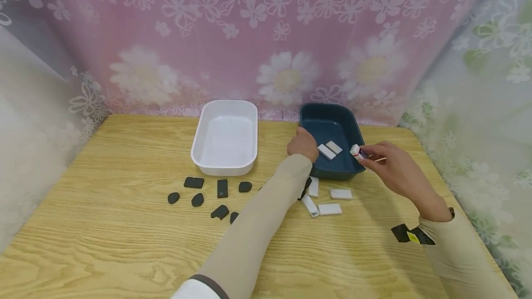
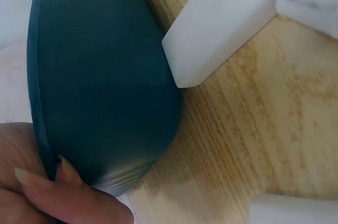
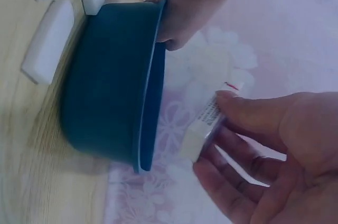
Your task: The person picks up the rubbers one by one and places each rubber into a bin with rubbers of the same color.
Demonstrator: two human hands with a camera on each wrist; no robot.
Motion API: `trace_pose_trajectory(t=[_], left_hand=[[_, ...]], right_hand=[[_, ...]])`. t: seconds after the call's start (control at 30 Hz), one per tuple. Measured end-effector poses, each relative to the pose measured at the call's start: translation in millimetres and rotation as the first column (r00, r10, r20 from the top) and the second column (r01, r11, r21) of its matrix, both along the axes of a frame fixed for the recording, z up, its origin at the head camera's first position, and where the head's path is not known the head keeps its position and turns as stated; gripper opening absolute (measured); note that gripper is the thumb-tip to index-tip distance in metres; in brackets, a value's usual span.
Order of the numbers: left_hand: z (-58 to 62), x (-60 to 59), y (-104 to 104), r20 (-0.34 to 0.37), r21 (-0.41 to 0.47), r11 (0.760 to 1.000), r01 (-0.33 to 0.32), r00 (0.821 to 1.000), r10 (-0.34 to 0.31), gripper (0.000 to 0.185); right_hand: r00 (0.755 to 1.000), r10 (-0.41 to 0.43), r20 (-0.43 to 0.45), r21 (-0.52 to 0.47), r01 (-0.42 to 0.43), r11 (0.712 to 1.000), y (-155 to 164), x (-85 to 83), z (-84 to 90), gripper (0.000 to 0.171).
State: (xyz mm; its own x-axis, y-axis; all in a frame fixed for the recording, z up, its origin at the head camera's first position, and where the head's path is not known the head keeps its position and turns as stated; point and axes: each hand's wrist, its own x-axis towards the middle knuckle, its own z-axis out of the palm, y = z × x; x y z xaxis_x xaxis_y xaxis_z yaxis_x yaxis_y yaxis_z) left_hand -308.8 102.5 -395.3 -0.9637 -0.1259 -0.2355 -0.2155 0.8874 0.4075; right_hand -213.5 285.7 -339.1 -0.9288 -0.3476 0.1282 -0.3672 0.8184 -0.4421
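Note:
In the head view my right hand (image 1: 396, 167) pinches a white eraser (image 3: 198, 131) with a printed sleeve between thumb and fingers. It is held up at the right rim of a dark blue-green basin (image 1: 332, 174), its bare white end toward the basin. My left hand (image 1: 304, 146) grips the basin's left rim, with the thumb against the outer wall in the left wrist view. Inside the basin lie two white blocks (image 1: 326, 152) that look like erasers. Several similar white blocks (image 1: 341, 194) lie on the table just in front of it, one partly behind my left sleeve.
A white basin (image 1: 224, 170) stands to the left of the blue-green one. In front of it several small black pieces (image 1: 222, 188), resembling key fobs, are scattered on the wooden table (image 1: 104, 225). My left forearm crosses over part of them. A pink flowered cloth (image 1: 232, 36) hangs behind.

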Motion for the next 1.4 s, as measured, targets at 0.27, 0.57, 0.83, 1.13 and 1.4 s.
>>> trace_pose_trajectory(t=[0.27, 0.57, 0.83, 1.13, 1.4], left_hand=[[-4.2, -3.5, 0, 0.032, 0.001, 1.000, 0.015, 0.999, -0.015, 0.045], [-6.3, -5.6, 2, 0.030, -0.002, 1.000, -0.001, 1.000, 0.001, 0.051], [-3.7, -4.8, 1, -0.010, -0.020, 1.000, -0.004, 1.000, 0.004, 0.042], [-0.8, -2.8, 3, 0.024, -0.028, 1.000, -0.011, 1.000, 0.011, 0.046], [-5.1, -6.1, 1, 0.008, -0.039, 0.999, -0.004, 1.000, 0.005, 0.044]], right_hand=[[0.996, 0.061, -0.061, 0.115, -0.054, 0.992, -7, -40.1, -15.1, 0.034], [0.958, 0.288, -0.006, 0.286, -0.275, 0.918, -1, -73.9, -35.7, 0.029], [0.925, 0.355, 0.138, 0.332, -0.381, 0.863, -7, -88.7, -41.4, 0.026], [0.915, 0.349, 0.202, 0.330, -0.399, 0.855, -11, -91.7, -46.3, 0.022], [0.900, 0.386, 0.202, 0.279, -0.430, 0.858, -21, -92.8, -45.9, 0.019]])
